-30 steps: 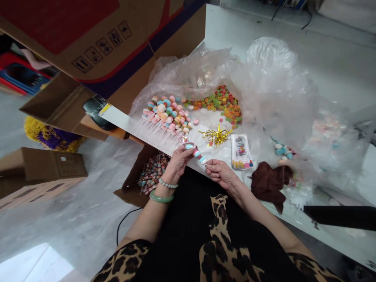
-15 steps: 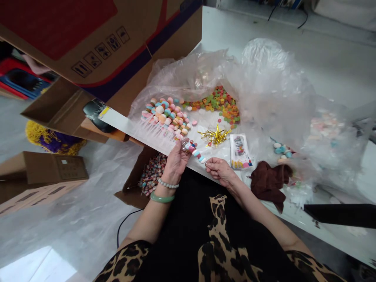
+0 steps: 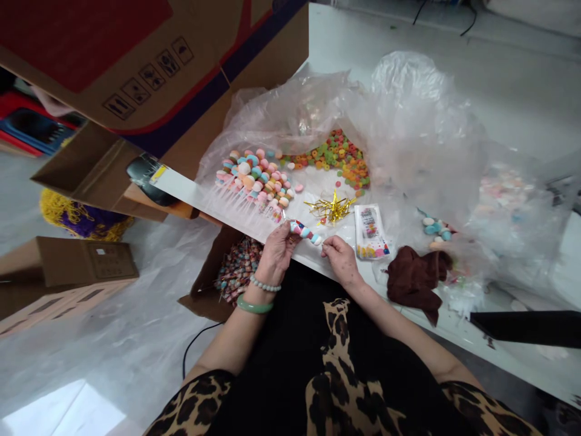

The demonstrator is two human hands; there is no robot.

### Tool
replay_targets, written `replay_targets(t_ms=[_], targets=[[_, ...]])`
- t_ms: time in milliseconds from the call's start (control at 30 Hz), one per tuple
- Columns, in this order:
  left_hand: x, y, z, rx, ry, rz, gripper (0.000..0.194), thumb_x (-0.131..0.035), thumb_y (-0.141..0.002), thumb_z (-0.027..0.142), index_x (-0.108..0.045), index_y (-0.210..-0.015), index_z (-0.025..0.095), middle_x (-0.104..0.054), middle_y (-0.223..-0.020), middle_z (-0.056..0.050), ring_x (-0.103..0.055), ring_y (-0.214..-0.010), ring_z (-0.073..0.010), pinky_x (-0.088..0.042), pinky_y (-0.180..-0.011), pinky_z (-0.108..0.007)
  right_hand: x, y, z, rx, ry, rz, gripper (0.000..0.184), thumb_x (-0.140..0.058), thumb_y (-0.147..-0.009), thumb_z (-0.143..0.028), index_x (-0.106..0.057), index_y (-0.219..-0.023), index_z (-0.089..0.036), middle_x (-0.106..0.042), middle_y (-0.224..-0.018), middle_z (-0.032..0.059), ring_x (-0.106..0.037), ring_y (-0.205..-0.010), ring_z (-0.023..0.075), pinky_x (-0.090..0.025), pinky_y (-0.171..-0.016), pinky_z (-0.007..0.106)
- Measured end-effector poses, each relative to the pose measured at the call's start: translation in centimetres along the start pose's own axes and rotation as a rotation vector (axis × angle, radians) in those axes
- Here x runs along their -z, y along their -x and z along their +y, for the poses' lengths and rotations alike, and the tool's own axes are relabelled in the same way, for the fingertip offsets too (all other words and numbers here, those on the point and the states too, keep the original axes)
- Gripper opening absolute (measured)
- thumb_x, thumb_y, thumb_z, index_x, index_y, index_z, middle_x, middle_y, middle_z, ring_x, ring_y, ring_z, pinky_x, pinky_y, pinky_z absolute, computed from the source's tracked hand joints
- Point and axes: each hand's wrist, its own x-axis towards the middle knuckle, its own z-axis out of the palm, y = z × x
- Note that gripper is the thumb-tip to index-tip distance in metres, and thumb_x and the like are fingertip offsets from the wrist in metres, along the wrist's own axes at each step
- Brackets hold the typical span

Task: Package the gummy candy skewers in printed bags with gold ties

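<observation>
My left hand [image 3: 278, 251] is closed on the upper end of a candy skewer [image 3: 305, 231] of pink, white and blue pieces in a clear sleeve, at the table's near edge. My right hand [image 3: 338, 257] pinches the skewer's lower end, fingers pressed together. Just beyond lie a heap of pastel marshmallow candies [image 3: 256, 174], a heap of small coloured ring candies [image 3: 338, 158] and a bundle of gold twist ties [image 3: 333, 209]. A flat stack of printed clear sleeves [image 3: 371, 231] lies right of the ties.
Crumpled clear plastic sheeting [image 3: 408, 127] covers the white table [image 3: 499, 79]. A brown cloth [image 3: 415, 275] lies at the right. A large cardboard box [image 3: 136, 66] looms at the left. A carton of finished skewers [image 3: 236, 269] sits on the floor below the table edge.
My right hand has moved up to the skewer's lower end and now pinches it. My left hand has turned the skewer slightly towards the table.
</observation>
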Motion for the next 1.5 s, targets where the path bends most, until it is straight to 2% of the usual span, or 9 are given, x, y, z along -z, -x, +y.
replay_targets(t_ms=[267,567,700,833,1000,1133,1300,1400,1500], targets=[[-0.6,0.6,-0.4,-0.054,-0.093,0.025,0.032,-0.083,-0.066,0.038,-0.066,-0.070,0.011,-0.066,-0.066,-0.002,-0.062,-0.059,-0.0123,-0.054,-0.070,-0.029,-0.7,-0.1,-0.4,-0.228,-0.278,-0.149,0.015,-0.061,-0.067,-0.035,-0.055,-0.068,-0.021,-0.057,-0.056,-0.0041,-0.032,-0.041,0.0076,-0.021,-0.041,0.023],[0.2,0.3,-0.2,0.214,-0.040,0.069,0.028,-0.076,-0.076,0.040,-0.064,-0.077,0.014,-0.068,-0.071,-0.004,-0.065,-0.065,-0.0156,-0.056,-0.070,-0.032,0.2,-0.4,-1.1,-0.522,-0.664,-0.427,0.032,-0.078,-0.056,-0.027,-0.052,-0.073,-0.018,-0.055,-0.054,-0.0063,-0.020,-0.035,-0.0004,-0.005,-0.036,0.017],[1.1,-0.4,1.4,0.064,-0.111,0.081,0.028,-0.081,-0.069,0.035,-0.066,-0.082,0.015,-0.070,-0.074,-0.003,-0.065,-0.063,-0.0151,-0.057,-0.068,-0.032,0.4,-0.4,-1.0,-0.513,-0.615,-0.419,0.032,-0.079,-0.058,-0.028,-0.053,-0.074,-0.017,-0.057,-0.055,-0.0053,-0.022,-0.035,-0.0006,-0.006,-0.035,0.015],[1.5,-0.6,2.5,0.021,-0.184,0.100,0.028,-0.082,-0.067,0.035,-0.066,-0.075,0.014,-0.069,-0.067,-0.003,-0.064,-0.057,-0.0138,-0.055,-0.062,-0.029,0.3,-0.6,-0.8,-0.473,-0.545,-0.388,0.031,-0.076,-0.060,-0.033,-0.053,-0.073,-0.018,-0.058,-0.055,-0.0045,-0.023,-0.035,0.0004,-0.007,-0.036,0.017],[1.2,-0.1,2.6,-0.029,-0.259,0.086,0.033,-0.084,-0.064,0.038,-0.065,-0.070,0.012,-0.068,-0.061,-0.003,-0.063,-0.052,-0.0129,-0.054,-0.061,-0.027,0.2,-0.8,-0.4,-0.279,-0.305,-0.276,0.015,-0.063,-0.068,-0.033,-0.056,-0.072,-0.020,-0.058,-0.057,-0.0045,-0.031,-0.040,0.0059,-0.020,-0.040,0.021],[0.7,0.3,2.2,-0.020,-0.250,0.048,0.032,-0.085,-0.061,0.036,-0.066,-0.071,0.013,-0.070,-0.066,-0.003,-0.065,-0.056,-0.0133,-0.055,-0.066,-0.028,0.3,-0.6,-0.1,0.076,0.115,-0.113,0.009,-0.053,-0.077,-0.025,-0.057,-0.070,-0.022,-0.060,-0.063,-0.0027,-0.053,-0.061,0.0137,-0.039,-0.061,0.026],[1.0,0.3,2.4,0.010,-0.242,0.060,0.031,-0.084,-0.064,0.036,-0.066,-0.074,0.012,-0.071,-0.067,-0.005,-0.067,-0.057,-0.0142,-0.056,-0.066,-0.028,1.0,0.0,0.9,0.515,0.528,-0.012,0.018,-0.043,-0.088,-0.018,-0.059,-0.080,-0.021,-0.062,-0.078,0.0046,-0.057,-0.076,0.0180,-0.040,-0.070,0.028],[1.3,0.3,2.6,0.037,-0.250,0.068,0.030,-0.083,-0.066,0.036,-0.066,-0.074,0.012,-0.071,-0.065,-0.005,-0.067,-0.057,-0.0144,-0.058,-0.067,-0.028,1.3,0.3,1.3,0.599,0.666,0.027,0.021,-0.042,-0.089,-0.012,-0.059,-0.079,-0.021,-0.058,-0.073,0.0043,-0.054,-0.072,0.0178,-0.038,-0.068,0.027],[1.3,0.4,2.6,0.039,-0.264,0.053,0.031,-0.084,-0.064,0.035,-0.067,-0.076,0.012,-0.071,-0.065,-0.004,-0.067,-0.057,-0.0140,-0.058,-0.067,-0.028,1.2,0.3,1.0,0.589,0.635,0.033,0.021,-0.044,-0.090,-0.013,-0.060,-0.081,-0.021,-0.058,-0.076,0.0043,-0.054,-0.073,0.0175,-0.040,-0.068,0.027]])
